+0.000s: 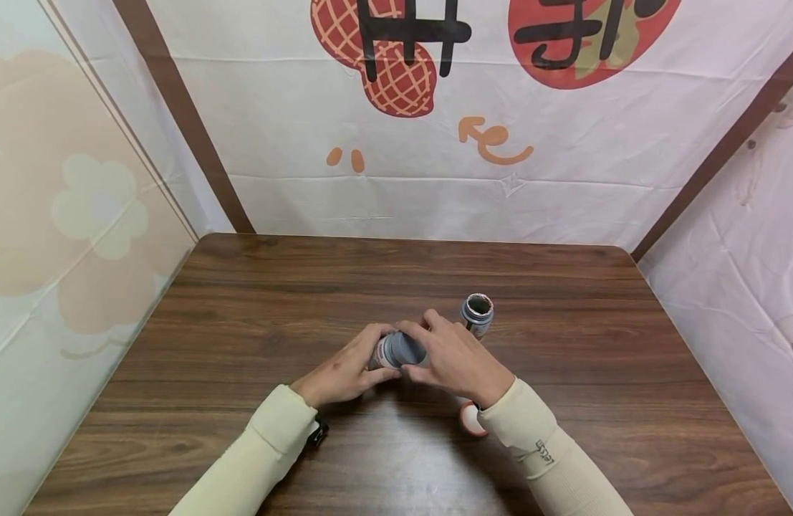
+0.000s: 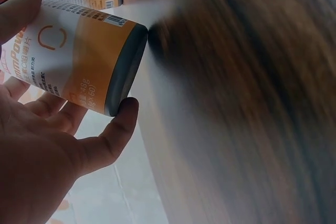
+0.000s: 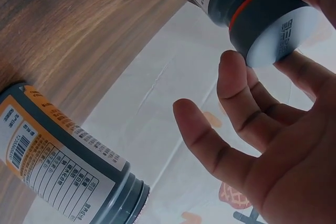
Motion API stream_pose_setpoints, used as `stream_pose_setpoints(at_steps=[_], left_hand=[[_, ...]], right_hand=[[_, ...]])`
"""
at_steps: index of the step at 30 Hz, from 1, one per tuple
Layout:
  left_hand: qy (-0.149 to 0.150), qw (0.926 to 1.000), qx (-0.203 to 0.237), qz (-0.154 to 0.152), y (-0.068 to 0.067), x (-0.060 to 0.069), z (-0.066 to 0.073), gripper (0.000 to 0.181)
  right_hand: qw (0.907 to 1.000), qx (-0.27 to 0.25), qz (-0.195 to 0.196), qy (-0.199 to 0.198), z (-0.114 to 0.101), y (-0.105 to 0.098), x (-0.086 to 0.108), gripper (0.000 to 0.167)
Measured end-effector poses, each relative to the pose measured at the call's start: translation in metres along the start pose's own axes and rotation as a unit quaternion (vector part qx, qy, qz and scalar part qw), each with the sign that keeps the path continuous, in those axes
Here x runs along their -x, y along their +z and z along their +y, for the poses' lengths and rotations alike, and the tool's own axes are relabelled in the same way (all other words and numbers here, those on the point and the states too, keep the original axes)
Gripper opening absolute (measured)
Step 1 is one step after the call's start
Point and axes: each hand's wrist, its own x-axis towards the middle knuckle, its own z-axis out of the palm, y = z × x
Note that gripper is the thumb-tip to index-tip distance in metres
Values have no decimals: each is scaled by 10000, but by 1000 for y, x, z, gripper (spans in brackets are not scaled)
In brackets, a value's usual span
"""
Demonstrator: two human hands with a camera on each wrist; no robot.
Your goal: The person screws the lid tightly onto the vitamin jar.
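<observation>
My left hand (image 1: pixel 344 369) grips a grey, white and orange supplement bottle (image 2: pixel 79 51), which is tilted with its capped end toward the right. Its label carries a large orange C in the left wrist view. My right hand (image 1: pixel 453 356) pinches the bottle's dark grey cap (image 3: pixel 275 24) between thumb and fingers. An orange ring shows at the cap's edge; whether the cap is loose cannot be told. Just behind the right hand stands a second bottle (image 1: pixel 477 315) of the same kind, upright and uncapped, with its mouth showing.
Beside my right wrist lies a round lid (image 1: pixel 473 418), white inside with an orange-red rim, partly covered by the sleeve. Everything stands on a dark wood-grain table (image 1: pixel 293 287). Printed fabric hangings (image 1: pixel 274 129) surround the table's back and sides.
</observation>
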Motion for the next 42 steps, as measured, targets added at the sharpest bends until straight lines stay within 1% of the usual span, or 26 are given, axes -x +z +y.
stream_pose_setpoints(at_steps=[5,9,12,14,17,19,21,24,27,30,32,37,39,42], left_hand=[[68,10000,1,-18,1,1,1,59],[86,9999,-75,-58,2,2,2,56],[67,9999,-118,-73,2,2,2,54],[78,9998,-140,-82,1,2,3,54],[72,9998,-146,-94,2,1,4,54],[100,9998,-157,-96,2,1,4,54],[100,9998,-155,-86,2,1,4,56],[126,9998,-176,-39,2,1,4,58],[94,9999,-134,-15,3,1,4,58],[67,9999,-96,-21,3,2,4,58],[68,9999,-107,-26,3,2,4,59],[51,9998,-151,-69,3,3,4,56],[46,9998,-162,-86,3,3,4,54],[57,9998,-173,-89,3,2,4,53]], right_hand=[[9999,-27,-93,64,-1,1,0,59],[9998,26,-68,170,-2,3,1,57],[9993,89,-70,356,-4,5,0,51],[9984,136,-142,527,-5,6,-1,51],[9958,110,-349,835,-7,7,-1,55],[9944,25,-495,933,-7,6,0,62],[9950,-121,-561,822,-6,4,2,67],[9977,-266,-518,339,-2,1,4,73],[9987,-293,-406,-130,1,-1,4,71],[9986,-280,-377,-256,2,0,4,67],[9989,-231,-375,-174,1,1,3,62],[9992,-53,-251,300,-2,5,2,50],[9979,13,-263,584,-4,6,2,49],[9954,51,-368,887,-5,8,1,54]])
